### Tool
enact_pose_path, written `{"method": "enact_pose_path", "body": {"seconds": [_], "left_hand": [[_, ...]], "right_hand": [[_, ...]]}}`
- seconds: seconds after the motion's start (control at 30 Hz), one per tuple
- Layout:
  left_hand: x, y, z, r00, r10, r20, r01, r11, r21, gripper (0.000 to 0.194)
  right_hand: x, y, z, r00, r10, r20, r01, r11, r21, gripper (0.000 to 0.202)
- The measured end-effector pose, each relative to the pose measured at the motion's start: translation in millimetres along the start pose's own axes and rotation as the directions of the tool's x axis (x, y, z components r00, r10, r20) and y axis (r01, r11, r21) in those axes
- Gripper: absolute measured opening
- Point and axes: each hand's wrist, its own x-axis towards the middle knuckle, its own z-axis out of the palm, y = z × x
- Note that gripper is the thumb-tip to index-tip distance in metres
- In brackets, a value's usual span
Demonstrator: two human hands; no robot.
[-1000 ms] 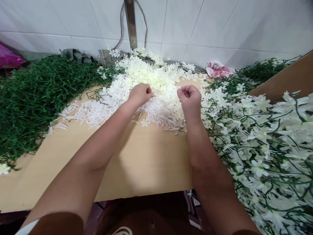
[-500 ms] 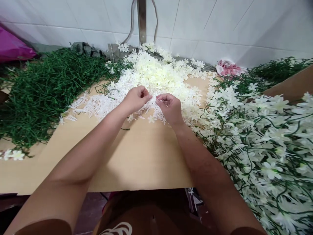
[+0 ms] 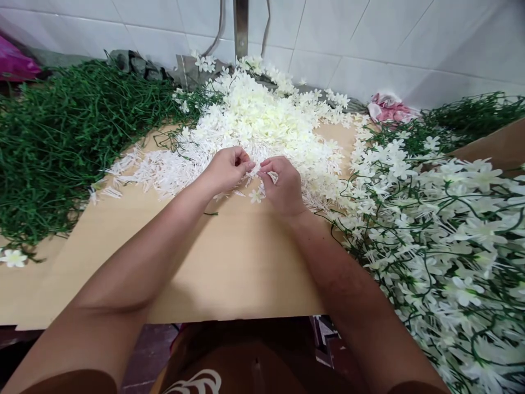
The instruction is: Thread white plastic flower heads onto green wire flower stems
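Observation:
My left hand [image 3: 230,168] is closed in a pinch at the near edge of the white pieces; a small white bit shows at its fingertips, too small to name. Close beside it, my right hand [image 3: 282,183] also pinches, thumb against forefinger, and what lies between them blends into the white behind. Under and beyond both hands spreads a heap of white artificial flower heads [image 3: 262,117]. Thin white stamen-like pieces [image 3: 164,169] lie to the left of the heap. One loose flower head [image 3: 256,195] rests on the cardboard [image 3: 241,262] just below my fingers.
Green plastic stems [image 3: 82,126] are piled at the left. Assembled white flowers on green stems [image 3: 451,246] fill the right side. A red-and-white cloth [image 3: 391,109] lies by the tiled wall [image 3: 328,33]. A cardboard flap [image 3: 492,142] stands at the far right.
The fingers of my right hand have shifted slightly, its forefinger stretching more toward the left hand. Both hands stay close together, and the whole view has moved a little.

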Motion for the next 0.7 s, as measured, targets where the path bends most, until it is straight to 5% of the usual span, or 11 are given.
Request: {"method": "enact_pose_path", "body": {"seconds": [0.17, 0.37, 0.7], "left_hand": [[-0.8, -0.5, 0.8, 0.999, -0.003, 0.034, 0.003, 1.000, -0.026, 0.010], [-6.2, 8.3, 2.8, 0.997, -0.005, 0.083, 0.013, 0.995, -0.101, 0.011], [-21.8, -0.4, -12.2, 0.999, 0.013, 0.050, -0.005, 0.988, -0.153, 0.011]], "right_hand": [[-2.4, -1.5, 0.7, 1.000, 0.009, 0.011, -0.009, 1.000, 0.012, 0.012], [-4.8, 0.6, 3.2, 0.993, 0.102, 0.055, -0.114, 0.955, 0.272, 0.009], [1.3, 5.8, 2.4, 0.934, 0.302, 0.191, -0.350, 0.668, 0.657, 0.023]]}}
